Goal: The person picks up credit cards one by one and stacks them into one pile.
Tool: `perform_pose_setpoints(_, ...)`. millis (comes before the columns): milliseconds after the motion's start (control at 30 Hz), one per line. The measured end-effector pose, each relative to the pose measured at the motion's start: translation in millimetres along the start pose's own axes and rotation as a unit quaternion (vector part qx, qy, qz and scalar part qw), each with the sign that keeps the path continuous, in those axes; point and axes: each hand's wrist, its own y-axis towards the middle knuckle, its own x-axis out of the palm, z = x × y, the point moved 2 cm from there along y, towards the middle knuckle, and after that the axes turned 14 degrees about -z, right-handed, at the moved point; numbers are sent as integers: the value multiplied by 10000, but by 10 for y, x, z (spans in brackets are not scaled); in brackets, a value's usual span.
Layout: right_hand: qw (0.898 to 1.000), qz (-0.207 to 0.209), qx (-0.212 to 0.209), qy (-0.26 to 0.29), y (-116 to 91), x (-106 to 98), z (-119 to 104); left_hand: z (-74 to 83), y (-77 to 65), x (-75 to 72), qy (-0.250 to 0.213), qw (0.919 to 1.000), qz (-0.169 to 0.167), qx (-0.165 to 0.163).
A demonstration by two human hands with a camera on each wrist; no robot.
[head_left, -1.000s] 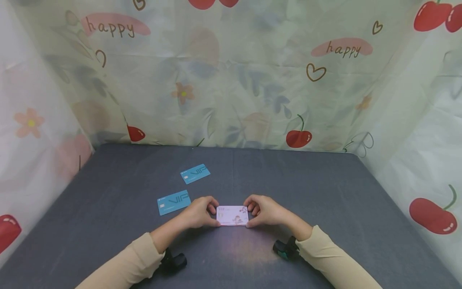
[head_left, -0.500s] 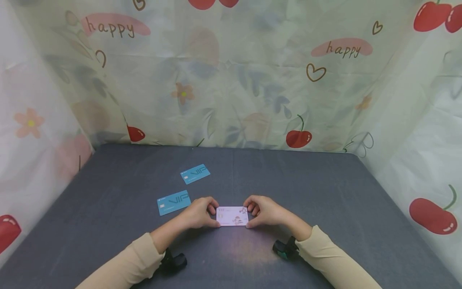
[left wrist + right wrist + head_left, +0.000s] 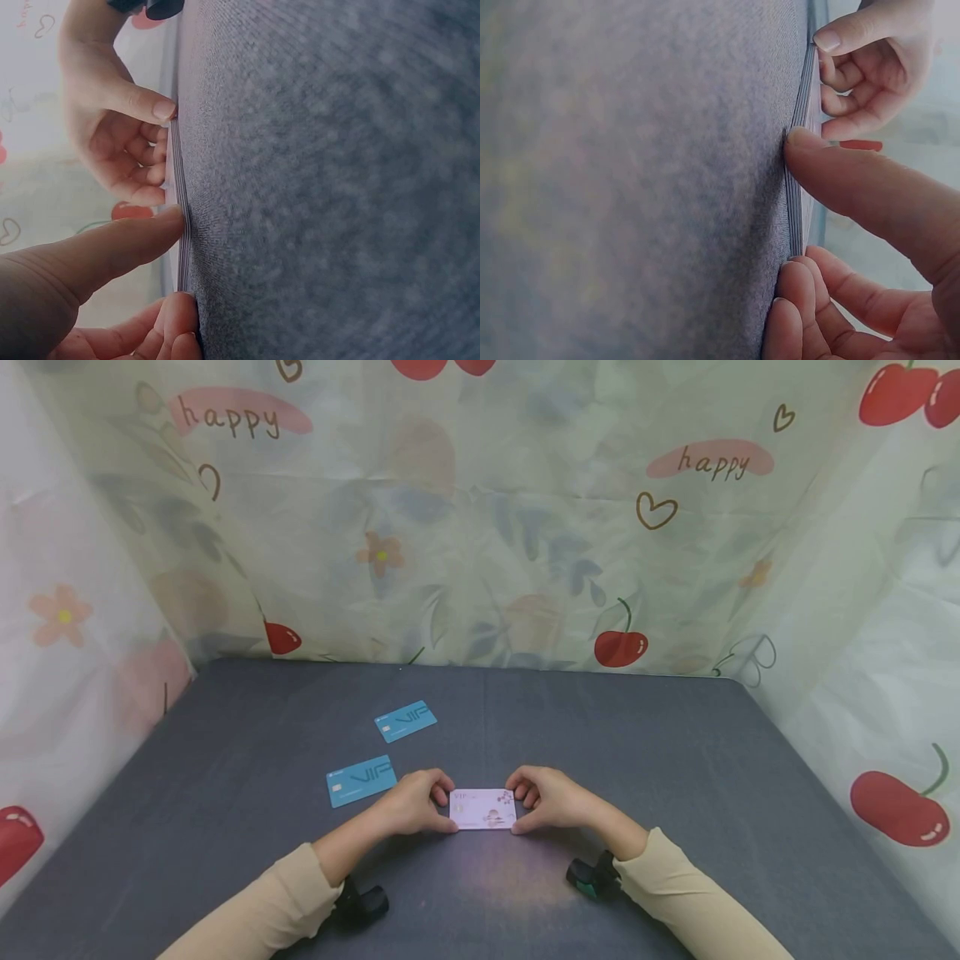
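Note:
A small stack of pale pink VIP cards (image 3: 482, 810) lies flat on the dark grey tabletop, right in front of the person. Its layered edge (image 3: 185, 255) shows several thin cards evenly lined up in the left wrist view. My left hand (image 3: 412, 802) pinches the stack's left end, thumb at the near corner and curled fingers along the side. At the right end, my right hand (image 3: 553, 797) grips it the same way. The right wrist view also shows the card edges (image 3: 795, 217) squared between thumb and fingers.
Two blue VIP cards lie to the left: the nearer card (image 3: 362, 781) is close beside the left hand, the other card (image 3: 405, 721) farther back. A patterned curtain (image 3: 480, 568) rises behind the table (image 3: 637, 735). Black wrist devices hang under both sleeves.

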Motion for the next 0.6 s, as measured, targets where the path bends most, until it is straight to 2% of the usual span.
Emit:
perform_pose_setpoints(267,10000,-29,62,-6,2,2,8,21,-3,-4,-21,9999,-18,-98)
perform_pose_setpoints(600,10000,-70,28,-19,3,-3,13,17,-12,-15,37,10000,-48,-26)
